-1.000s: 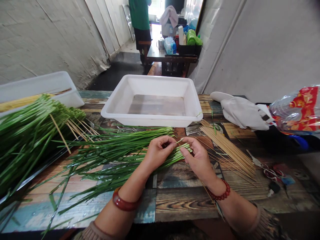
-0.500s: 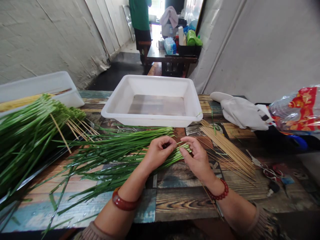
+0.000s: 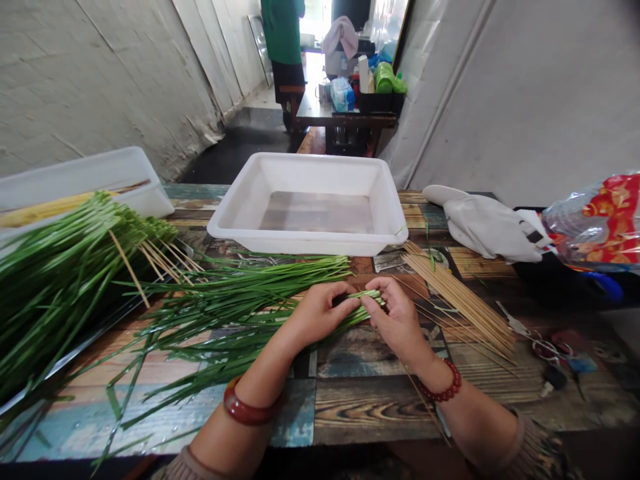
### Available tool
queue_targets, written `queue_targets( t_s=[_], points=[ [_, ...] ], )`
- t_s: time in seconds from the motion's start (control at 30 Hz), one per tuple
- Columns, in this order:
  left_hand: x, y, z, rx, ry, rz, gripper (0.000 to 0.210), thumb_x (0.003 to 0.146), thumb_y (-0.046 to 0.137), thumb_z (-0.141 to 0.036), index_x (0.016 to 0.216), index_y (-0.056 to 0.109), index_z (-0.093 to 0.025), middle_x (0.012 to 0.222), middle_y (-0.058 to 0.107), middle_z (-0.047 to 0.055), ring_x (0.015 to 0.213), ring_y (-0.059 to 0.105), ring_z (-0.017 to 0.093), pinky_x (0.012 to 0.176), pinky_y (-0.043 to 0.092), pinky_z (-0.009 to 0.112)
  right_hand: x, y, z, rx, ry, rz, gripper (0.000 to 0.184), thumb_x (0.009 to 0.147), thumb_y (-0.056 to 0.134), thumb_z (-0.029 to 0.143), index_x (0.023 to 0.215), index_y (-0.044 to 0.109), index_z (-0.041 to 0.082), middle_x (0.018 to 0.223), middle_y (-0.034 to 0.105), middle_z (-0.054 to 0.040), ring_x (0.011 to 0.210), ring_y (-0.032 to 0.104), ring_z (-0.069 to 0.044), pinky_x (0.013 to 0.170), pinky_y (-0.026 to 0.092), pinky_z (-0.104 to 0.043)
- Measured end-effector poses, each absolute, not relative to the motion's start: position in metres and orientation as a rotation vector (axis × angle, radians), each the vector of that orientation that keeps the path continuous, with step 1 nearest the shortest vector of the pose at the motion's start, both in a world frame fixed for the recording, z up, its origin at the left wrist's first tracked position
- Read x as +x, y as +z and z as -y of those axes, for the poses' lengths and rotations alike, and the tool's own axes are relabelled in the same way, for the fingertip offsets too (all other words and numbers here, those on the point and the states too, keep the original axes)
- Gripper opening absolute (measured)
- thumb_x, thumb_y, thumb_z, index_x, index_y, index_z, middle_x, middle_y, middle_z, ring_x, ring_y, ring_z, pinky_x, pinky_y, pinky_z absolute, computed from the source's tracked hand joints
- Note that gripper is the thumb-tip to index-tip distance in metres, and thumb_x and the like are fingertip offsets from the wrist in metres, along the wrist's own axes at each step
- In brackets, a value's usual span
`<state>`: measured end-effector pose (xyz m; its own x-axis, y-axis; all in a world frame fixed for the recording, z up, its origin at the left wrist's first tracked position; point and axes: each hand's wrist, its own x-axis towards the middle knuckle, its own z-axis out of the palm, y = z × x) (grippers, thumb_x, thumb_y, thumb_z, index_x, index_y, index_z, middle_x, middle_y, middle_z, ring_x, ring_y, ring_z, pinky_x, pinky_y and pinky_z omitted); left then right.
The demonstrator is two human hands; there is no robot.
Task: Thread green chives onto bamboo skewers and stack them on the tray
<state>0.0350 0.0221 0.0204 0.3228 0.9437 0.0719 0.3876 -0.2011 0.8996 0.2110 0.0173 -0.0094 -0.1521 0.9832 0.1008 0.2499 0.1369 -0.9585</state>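
Between my hands is a small bunch of garlic chives (image 3: 369, 295), its pale cut ends pointing right. My left hand (image 3: 320, 310) curls round the stems with thumb and forefinger closed on them. On the stem ends, the thumb and fingertips of my right hand (image 3: 397, 320) are pinched. More loose chives (image 3: 270, 283) lie flat on the table behind and left of my left hand. A thin bamboo skewer (image 3: 425, 403) slants from below my right wrist to the table's front edge; whether my right hand holds it is hidden.
A white plastic tub (image 3: 307, 241) stands behind my hands. Bamboo skewers (image 3: 463, 310) are heaped at right, near keys (image 3: 553, 377) and a white cap (image 3: 487, 223). At left, skewered chives (image 3: 65, 260) are piled on a tray. A person in green (image 3: 283, 40) stands far back.
My left hand has shifted slightly right along the stems, closer to my right hand. The bunch's ends now show gathered between the fingers. The whole view has tilted a little.
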Motion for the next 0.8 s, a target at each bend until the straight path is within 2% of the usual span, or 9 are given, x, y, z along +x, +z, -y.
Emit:
queue_targets(
  t_s=[0.13,0.3,0.5,0.63,0.73,0.8],
  points=[
    [0.035,0.015,-0.022,1.808,0.762,-1.212,0.027,0.090,0.053,-0.030,0.081,0.071,-0.012,0.074,0.069,0.003,0.068,0.056,0.014,0.065,0.044,0.023,0.211,-0.008,-0.019,-1.251,1.168,1.527,0.029,0.089,0.056,0.043,0.107,0.058,0.020,0.078,0.062,0.0009,0.050,0.053,-0.009,0.046,0.042,-0.021],
    [0.037,0.013,-0.022,1.825,0.750,-1.219,0.023,0.088,0.054,-0.024,0.076,0.070,-0.013,0.074,0.070,0.003,0.068,0.058,0.014,0.067,0.044,0.023,0.209,-0.013,-0.020,-1.336,1.237,1.528,0.031,0.089,0.055,0.049,0.093,0.061,0.019,0.061,0.057,0.0047,0.041,0.051,-0.009,0.042,0.037,-0.021],
    [0.036,0.014,-0.021,1.852,0.730,-1.220,0.021,0.087,0.056,-0.024,0.075,0.070,-0.014,0.071,0.069,0.002,0.066,0.059,0.014,0.064,0.043,0.023,0.207,-0.013,-0.019,-1.360,1.083,1.603,0.027,0.089,0.055,0.044,0.082,0.062,0.019,0.050,0.053,0.0050,0.041,0.051,-0.011,0.043,0.038,-0.021],
    [0.024,0.014,-0.027,1.864,0.900,-1.384,0.018,0.089,0.056,-0.026,0.088,0.071,-0.015,0.085,0.073,0.005,0.078,0.064,0.017,0.071,0.047,0.025,0.207,-0.008,-0.019,-1.316,1.139,1.598,0.028,0.090,0.055,0.045,0.085,0.063,0.019,0.060,0.058,0.0031,0.043,0.053,-0.010,0.044,0.039,-0.021],
    [0.014,0.012,-0.033,1.988,0.972,-1.624,0.016,0.090,0.054,-0.021,0.092,0.070,-0.016,0.089,0.070,0.007,0.083,0.063,0.018,0.075,0.047,0.028,0.208,-0.008,-0.019,-1.305,1.207,1.562,0.032,0.090,0.054,0.048,0.096,0.064,0.018,0.073,0.064,0.0005,0.045,0.056,-0.009,0.044,0.040,-0.020],
    [0.009,0.010,-0.036,2.122,0.915,-1.722,0.015,0.089,0.055,-0.017,0.091,0.070,-0.017,0.090,0.068,0.007,0.086,0.062,0.020,0.077,0.047,0.030,0.208,-0.008,-0.019,-1.322,1.236,1.546,0.036,0.090,0.053,0.050,0.104,0.065,0.018,0.071,0.064,0.0009,0.045,0.056,-0.009,0.045,0.041,-0.020]
  ],
)
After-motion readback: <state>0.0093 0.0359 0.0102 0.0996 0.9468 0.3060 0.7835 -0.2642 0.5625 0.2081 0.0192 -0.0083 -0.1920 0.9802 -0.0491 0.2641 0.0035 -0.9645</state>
